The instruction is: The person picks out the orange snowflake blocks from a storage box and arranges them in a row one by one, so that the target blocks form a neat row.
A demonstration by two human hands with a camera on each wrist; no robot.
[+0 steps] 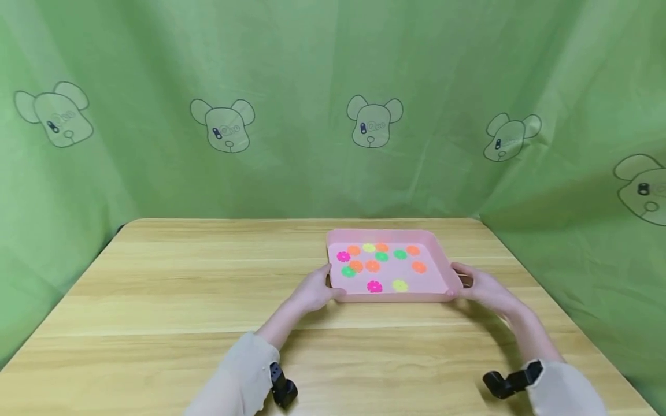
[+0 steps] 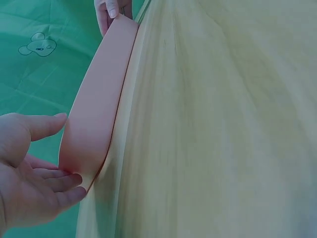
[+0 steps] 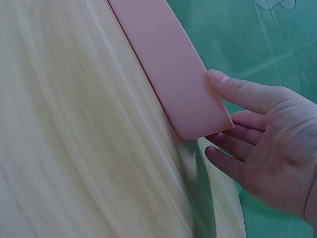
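Note:
A shallow pink tray [image 1: 396, 297] sits right of centre on the wooden table. Flat flower-shaped pieces in orange, green, yellow and magenta [image 1: 374, 286] lie spread over its floor. My left hand [image 1: 316, 289] holds the tray's near left corner, thumb at the front rim and fingers along the side. At the near right corner my right hand [image 1: 483, 288] grips in the same way. In the left wrist view the thumb touches the pink wall [image 2: 99, 99] near its upper edge, with the fingers round the corner. The right wrist view shows the right thumb on the rim.
The wooden table [image 1: 182, 300] reaches well out to the left of the tray. Green curtains [image 1: 302, 173] printed with bear heads hang behind it and along both sides. A black wrist mount [image 1: 282, 386] sits on the left sleeve, another mount [image 1: 512, 381] on the right.

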